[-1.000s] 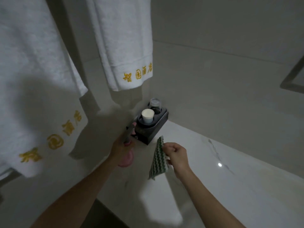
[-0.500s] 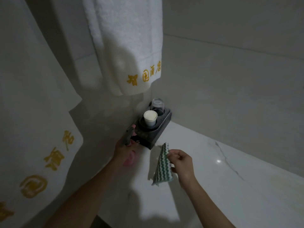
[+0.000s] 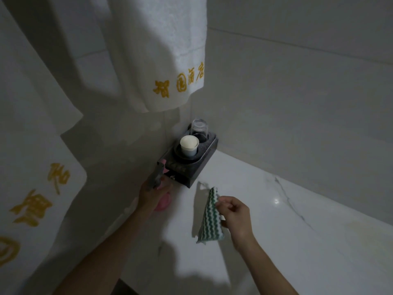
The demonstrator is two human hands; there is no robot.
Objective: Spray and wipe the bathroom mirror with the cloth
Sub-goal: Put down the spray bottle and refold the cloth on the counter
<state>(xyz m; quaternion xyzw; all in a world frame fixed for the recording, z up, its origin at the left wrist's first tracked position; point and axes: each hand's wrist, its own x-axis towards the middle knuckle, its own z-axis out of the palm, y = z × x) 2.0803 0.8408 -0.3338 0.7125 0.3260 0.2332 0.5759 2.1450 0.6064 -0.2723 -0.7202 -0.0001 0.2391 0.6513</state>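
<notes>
White marble desk (image 3: 287,241) and pale tiled walls meet at a corner where one dark holder (image 3: 192,165) carries two cups, one white (image 3: 188,145) and one clear, upturned (image 3: 199,129). Two white towels (image 3: 161,52) hang above, each with yellow embroidered characters I can't read. My left hand (image 3: 152,195) grips one pink spray bottle (image 3: 162,201); my right hand (image 3: 236,216) pinches one green-and-white striped cloth (image 3: 209,222), hanging above the desk.

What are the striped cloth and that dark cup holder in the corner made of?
The striped cloth looks like soft microfibre: limp folds, fuzzy wavy green and white ridges. The cup holder looks like dark speckled stone or resin with a matte finish; which one is unclear.
</notes>
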